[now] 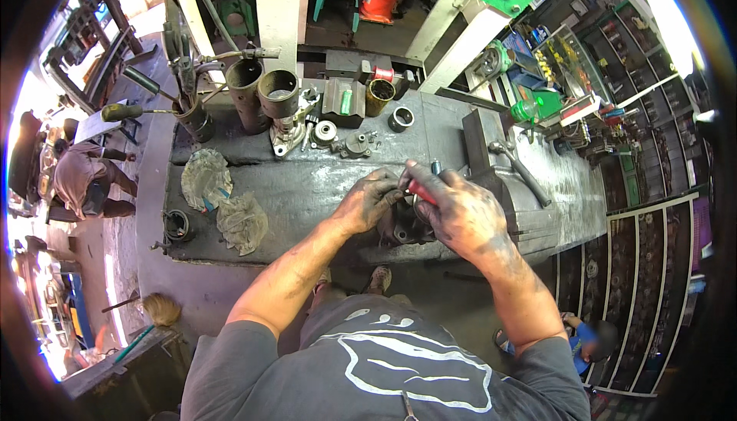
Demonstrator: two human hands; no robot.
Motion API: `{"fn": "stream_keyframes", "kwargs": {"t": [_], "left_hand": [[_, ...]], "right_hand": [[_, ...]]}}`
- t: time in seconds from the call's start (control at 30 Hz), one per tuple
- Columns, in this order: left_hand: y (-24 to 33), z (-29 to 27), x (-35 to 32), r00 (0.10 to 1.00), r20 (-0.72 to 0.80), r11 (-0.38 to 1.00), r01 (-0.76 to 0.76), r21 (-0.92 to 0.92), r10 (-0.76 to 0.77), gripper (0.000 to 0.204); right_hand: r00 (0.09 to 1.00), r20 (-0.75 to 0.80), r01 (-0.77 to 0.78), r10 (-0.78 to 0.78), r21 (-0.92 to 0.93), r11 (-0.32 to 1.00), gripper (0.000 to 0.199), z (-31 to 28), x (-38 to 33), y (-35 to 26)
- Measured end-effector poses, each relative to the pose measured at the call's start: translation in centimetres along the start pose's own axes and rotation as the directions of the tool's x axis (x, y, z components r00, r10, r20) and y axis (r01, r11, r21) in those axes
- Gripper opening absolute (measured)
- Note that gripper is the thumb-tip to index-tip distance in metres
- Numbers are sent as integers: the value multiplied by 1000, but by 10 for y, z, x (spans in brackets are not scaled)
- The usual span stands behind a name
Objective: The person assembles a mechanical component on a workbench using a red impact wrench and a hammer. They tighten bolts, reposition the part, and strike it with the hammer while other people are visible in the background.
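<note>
Near the front edge of the workbench (pixel 322 214), my two grease-blackened hands meet fingertip to fingertip. My right hand (pixel 464 210) is closed around a small red object (pixel 422 191), mostly hidden by the fingers, so its kind does not show. The fingers of my left hand (pixel 371 200) are pinched together beside its tip; whatever they grip is too small and dark to name. Directly under both hands sits a dark metal part (pixel 401 231) with a round hole, partly covered by them. Beyond the hands, a metal ring (pixel 401 118) and a cast metal housing (pixel 359 143) rest on the bench.
Two crumpled cloths or bags (pixel 206 179) lie at the left. Metal cylinders (pixel 278 97) and a tool holder (pixel 196 122) stand behind. A bench vise (pixel 491 145) with a long handle is at the right. Other people (pixel 84 179) are at left and lower right.
</note>
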State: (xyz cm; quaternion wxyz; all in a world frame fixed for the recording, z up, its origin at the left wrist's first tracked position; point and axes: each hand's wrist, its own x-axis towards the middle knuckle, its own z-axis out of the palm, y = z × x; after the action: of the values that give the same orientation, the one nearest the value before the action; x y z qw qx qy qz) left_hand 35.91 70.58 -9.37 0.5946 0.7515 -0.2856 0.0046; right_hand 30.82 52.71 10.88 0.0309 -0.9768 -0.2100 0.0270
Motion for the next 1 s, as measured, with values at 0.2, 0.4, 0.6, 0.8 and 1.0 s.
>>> {"fn": "stream_keyframes", "kwargs": {"t": [0.2,0.4,0.6,0.8,1.0], "left_hand": [[-3,5,-1,995,-61,996,-78,39,80,23],[-1,4,0,999,-25,999,-42,8,42,23],[-1,1,-2,1000,17,1000,-10,6,10,23],[-4,4,-2,998,-37,998,-57,31,58,21],[-3,4,0,999,-16,999,-42,34,42,20]], "right_hand": [[998,-61,-34,32,-34,999,65,-7,6,-7],[991,103,-71,81,-94,993,68,-6,5,-9],[978,187,-69,88,-107,992,70,8,11,8],[888,-411,225,207,780,584,79,12,17,28],[938,-239,211,253,969,132,43,32,23,17]]}}
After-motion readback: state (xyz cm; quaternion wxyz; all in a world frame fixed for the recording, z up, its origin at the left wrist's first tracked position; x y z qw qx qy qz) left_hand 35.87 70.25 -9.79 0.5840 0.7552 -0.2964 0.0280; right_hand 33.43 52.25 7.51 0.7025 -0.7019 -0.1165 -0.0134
